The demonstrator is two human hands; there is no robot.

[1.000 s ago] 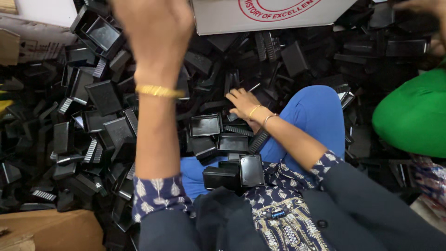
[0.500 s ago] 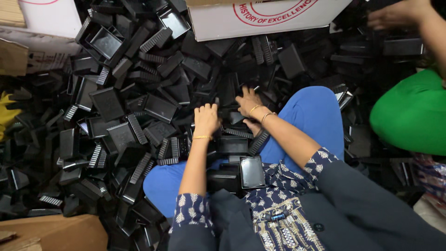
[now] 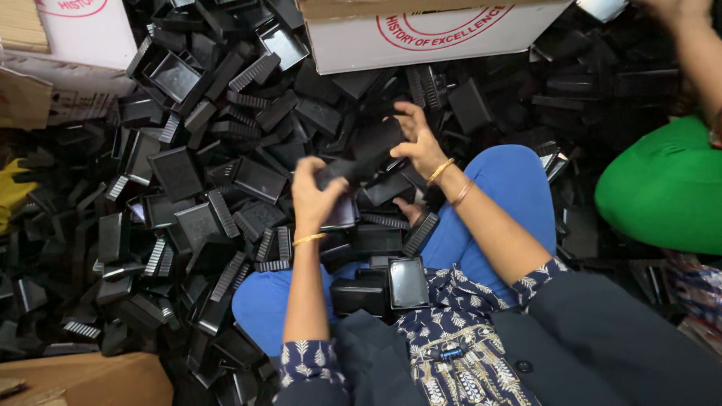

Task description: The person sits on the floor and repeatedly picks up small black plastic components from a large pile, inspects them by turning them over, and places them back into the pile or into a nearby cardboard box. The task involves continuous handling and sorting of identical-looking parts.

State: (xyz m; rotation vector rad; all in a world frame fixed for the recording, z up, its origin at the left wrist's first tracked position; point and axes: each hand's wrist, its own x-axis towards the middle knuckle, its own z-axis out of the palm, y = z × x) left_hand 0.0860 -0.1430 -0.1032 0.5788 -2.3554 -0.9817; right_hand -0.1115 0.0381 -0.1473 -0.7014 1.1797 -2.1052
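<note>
My left hand [image 3: 314, 197] and my right hand [image 3: 418, 143] are both raised above my lap, each gripping an end of a black plastic casing [image 3: 361, 156]. Each wrist carries a gold bangle. Below the hands, several black casings [image 3: 380, 282] are stacked between my knees, which are in blue trousers [image 3: 511, 188]. A deep heap of the same black ribbed casings [image 3: 195, 188] covers the floor ahead and to my left.
A white cardboard box with a red round print [image 3: 436, 30] stands at the top, another white box [image 3: 75, 30] at top left. A brown carton [image 3: 75, 380] lies at bottom left. Another person in green [image 3: 662, 188] sits at right, their hand [image 3: 677, 11] at the top right corner.
My left arm came down from high in front of the camera to the pile. Both hands then lifted a black casing off the heap and now hold it together.
</note>
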